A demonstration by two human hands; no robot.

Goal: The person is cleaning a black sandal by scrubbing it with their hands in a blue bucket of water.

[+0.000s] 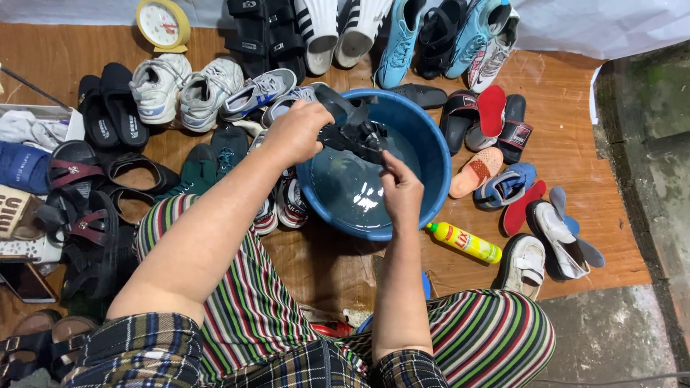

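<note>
Floor (575, 79): wooden boards crowded with shoes and sandals; spilled water would soak the nearest pairs.
Basin (424, 144): blue, holding water, set between the person's knees; a hard tug could tip it.
Sandal (352, 129): black, held above the water; wet, it could slip and splash.
Left hand (298, 133): grip closed around the sandal's strap end.
Right hand (401, 190): grip pinching its lower edge.
Bottle (463, 242): yellow, lying just beside the basin; it may roll.

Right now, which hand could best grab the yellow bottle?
The right hand, probably. The bottle lies on the floor just right of the basin, close to it, while the left hand grips the dark sandal across the basin.
</note>
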